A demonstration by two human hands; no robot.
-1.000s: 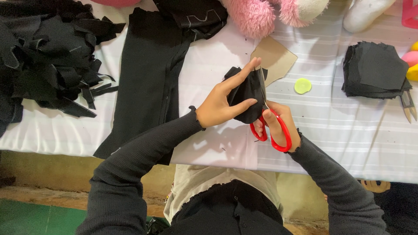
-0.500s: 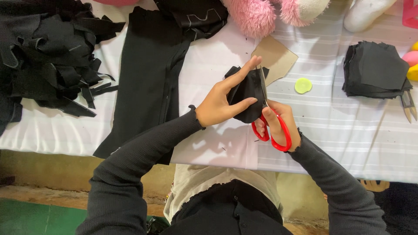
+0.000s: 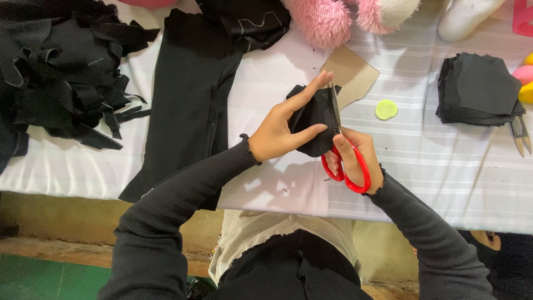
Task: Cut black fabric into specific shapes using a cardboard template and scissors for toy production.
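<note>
Little changed since earlier frame: hands, fabric, scissors hold same spots. Left hand point(image 3: 277, 133) pinches black fabric piece point(image 3: 313, 119), forefinger stretched along its top, thumb below, above table point(image 3: 433, 166) mid-front edge. Red-handled scissors point(image 3: 343, 150): long axis near upright, blades pointing to far edge, against fabric's right side. Right hand point(image 3: 361, 155) fingers curled through handle loops; blade gap unclear.

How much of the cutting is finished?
Some looks done: a neat stack of cut black fabric pieces and a heap of black scraps. In hand: the left hand holds a black fabric piece while the right hand works red-handled scissors. A long black cloth lies uncut.
</note>
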